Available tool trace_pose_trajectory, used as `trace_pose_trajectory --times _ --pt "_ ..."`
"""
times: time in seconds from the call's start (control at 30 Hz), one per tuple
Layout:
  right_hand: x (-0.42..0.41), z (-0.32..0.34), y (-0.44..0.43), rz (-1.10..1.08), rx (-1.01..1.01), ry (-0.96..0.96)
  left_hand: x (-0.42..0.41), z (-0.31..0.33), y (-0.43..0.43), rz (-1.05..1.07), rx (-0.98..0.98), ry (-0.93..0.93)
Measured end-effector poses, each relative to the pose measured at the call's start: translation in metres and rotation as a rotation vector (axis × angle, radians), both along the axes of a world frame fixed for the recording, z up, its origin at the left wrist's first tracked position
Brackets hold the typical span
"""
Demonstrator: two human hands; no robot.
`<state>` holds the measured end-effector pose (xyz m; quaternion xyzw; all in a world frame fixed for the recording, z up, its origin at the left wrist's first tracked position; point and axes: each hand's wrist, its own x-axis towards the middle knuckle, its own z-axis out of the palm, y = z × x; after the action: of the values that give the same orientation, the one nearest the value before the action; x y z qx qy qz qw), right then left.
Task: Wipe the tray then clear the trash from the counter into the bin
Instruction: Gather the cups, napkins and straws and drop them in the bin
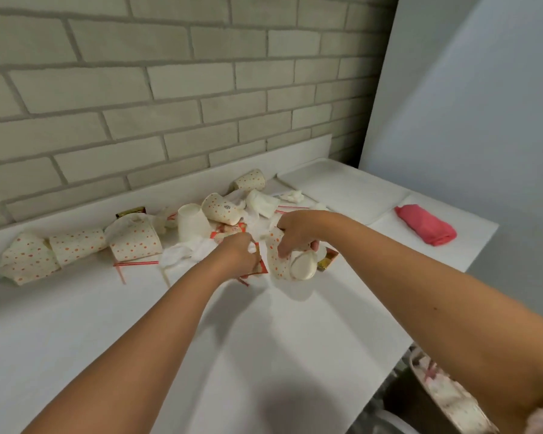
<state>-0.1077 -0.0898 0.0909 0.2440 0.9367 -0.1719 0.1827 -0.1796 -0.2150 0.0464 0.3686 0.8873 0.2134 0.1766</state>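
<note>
Your right hand [295, 236] curls round a dotted paper cup [282, 267], tipped sideways, likely ready to carry to the bin [445, 399] below the counter [107, 324] edge. Your left hand [240, 253] pinches a red-edged wrapper [261, 268] out of the litter. The tray [342, 183] lies at the back right with the pink cloth [425, 225] parked beside it, so wiping looks finished.

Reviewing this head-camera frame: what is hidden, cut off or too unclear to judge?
Head view, waste bin: cut off by the white counter edge and the right forearm; contents blurred.
Head view, red-edged wrapper: mostly covered by the left hand; print unreadable.
Head view, orange-dotted paper cups in the right hand: fingers hide how many are nested.
</note>
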Motion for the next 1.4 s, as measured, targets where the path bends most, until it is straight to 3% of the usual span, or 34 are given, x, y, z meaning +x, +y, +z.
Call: trace_pose_trajectory --times 0.43,0.6,0.73,0.97,1.27,1.4 --pt "0.223 -0.022 0.165 -0.397 -0.016 -0.157 0.214 -0.032 0.171 -0.380 0.130 -0.304" --pt "0.287 -0.074 0.202 -0.572 -0.083 -0.171 0.276 -0.083 0.206 -0.447 0.004 -0.319" --pt "0.323 -0.125 0.215 -0.624 -0.051 -0.174 0.297 -0.134 0.218 -0.348 -0.164 -0.405" --pt "0.352 -0.214 0.237 -0.618 -0.027 -0.230 0.299 -0.191 0.233 -0.104 -0.215 -0.443" --pt "0.359 -0.235 0.254 -0.492 -0.028 -0.224 0.321 -0.231 0.250 0.003 -0.220 -0.509" --pt "0.364 -0.237 0.255 -0.451 -0.036 -0.251 0.325 -0.235 0.263 -0.009 -0.236 -0.436"
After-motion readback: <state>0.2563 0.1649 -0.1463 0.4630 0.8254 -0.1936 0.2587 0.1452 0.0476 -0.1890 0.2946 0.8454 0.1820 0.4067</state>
